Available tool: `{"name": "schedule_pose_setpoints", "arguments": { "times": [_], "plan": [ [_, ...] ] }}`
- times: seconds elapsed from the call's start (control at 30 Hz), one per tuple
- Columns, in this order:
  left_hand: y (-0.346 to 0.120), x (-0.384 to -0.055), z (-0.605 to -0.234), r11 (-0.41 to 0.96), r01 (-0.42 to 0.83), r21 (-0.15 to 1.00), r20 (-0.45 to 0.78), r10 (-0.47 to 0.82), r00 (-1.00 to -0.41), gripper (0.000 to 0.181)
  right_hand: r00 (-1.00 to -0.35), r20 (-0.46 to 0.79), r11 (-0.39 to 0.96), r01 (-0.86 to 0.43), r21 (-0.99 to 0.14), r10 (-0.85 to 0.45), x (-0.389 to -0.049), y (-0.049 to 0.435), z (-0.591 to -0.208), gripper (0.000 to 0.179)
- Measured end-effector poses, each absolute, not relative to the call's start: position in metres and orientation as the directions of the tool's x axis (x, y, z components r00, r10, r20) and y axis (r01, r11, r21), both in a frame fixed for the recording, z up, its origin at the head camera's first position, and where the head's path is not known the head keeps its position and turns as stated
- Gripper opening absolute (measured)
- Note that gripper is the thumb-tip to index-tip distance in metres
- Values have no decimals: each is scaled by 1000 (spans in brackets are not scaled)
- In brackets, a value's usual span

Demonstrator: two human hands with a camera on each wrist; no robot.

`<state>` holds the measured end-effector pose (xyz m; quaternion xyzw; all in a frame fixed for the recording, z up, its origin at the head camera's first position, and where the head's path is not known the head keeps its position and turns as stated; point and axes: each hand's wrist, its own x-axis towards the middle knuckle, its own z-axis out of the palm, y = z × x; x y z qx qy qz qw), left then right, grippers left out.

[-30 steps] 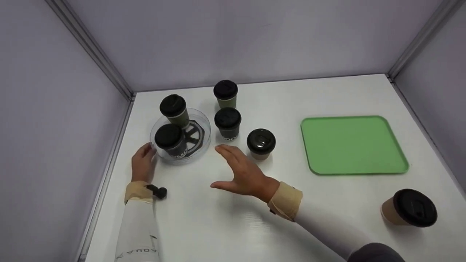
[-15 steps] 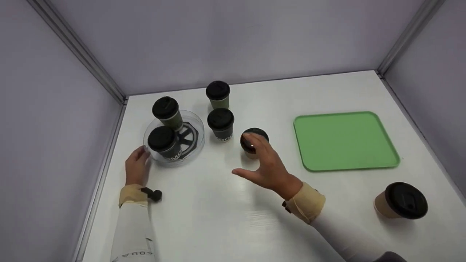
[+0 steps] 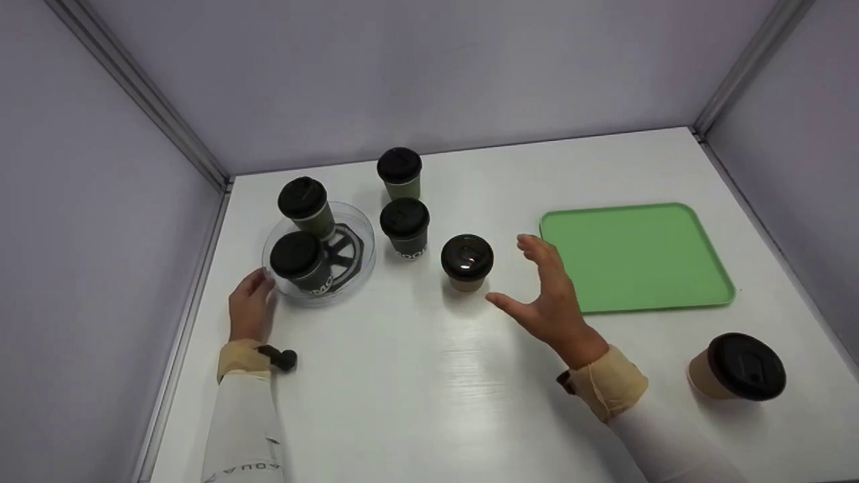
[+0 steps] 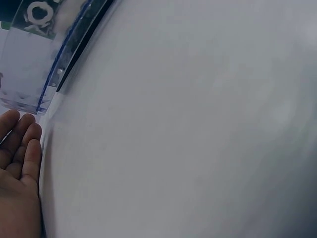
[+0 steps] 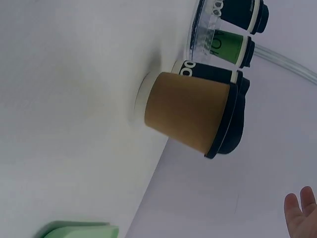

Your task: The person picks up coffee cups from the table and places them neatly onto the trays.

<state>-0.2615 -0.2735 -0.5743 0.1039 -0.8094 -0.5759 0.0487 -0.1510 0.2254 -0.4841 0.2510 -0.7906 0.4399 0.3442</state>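
Observation:
My left hand (image 3: 248, 308) rests its fingertips at the near left rim of a clear round tray (image 3: 370, 249), beside a dark paper coffee cup (image 3: 300, 260) with a black lid. A green lidded cup (image 3: 306, 203) also stands in this tray. In the left wrist view, loosely straight fingers (image 4: 32, 158) meet the tray's clear wall (image 4: 29, 74); the thumb is hidden. My right hand (image 3: 553, 305) holds nothing, thumb and fingers spread wide. It is just right of a brown coffee cup (image 3: 467, 263), apart from it; that cup (image 5: 188, 111) stands upright, close to the right wrist camera.
Between tray and brown cup stands another dark cup (image 3: 405, 227), with a green cup (image 3: 400, 174) behind it. A green rectangular tray (image 3: 637, 258) lies at right, partly behind my right hand. Another brown cup (image 3: 735, 367) is nearer the front right. Walls enclose the white table (image 3: 416, 382).
My right hand has moved to the right, passing in front of the brown cup and now beyond it. The head view has shifted slightly. My left hand has stayed at the round tray.

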Motion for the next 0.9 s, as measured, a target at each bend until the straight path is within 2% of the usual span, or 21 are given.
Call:
{"name": "schedule_pose_setpoints", "arguments": {
  "times": [0.2,0.37,0.57,0.9],
  "plan": [
    [-270,-263,-568,308,-130,942,-64,-217,-974,48,-650,759,529,-632,-566,35,-140,260,-481,88],
    [-270,-262,-565,286,-147,947,-85,-217,-972,47,-651,746,560,-568,-603,142,-121,279,-461,83],
    [-280,-266,-569,329,-119,937,-50,-213,-976,51,-636,737,586,-515,-626,229,-96,286,-447,77],
    [-280,-245,-569,244,-146,959,-60,-329,-942,53,-613,721,621,-437,-650,323,-74,301,-455,78]
  ]
}}
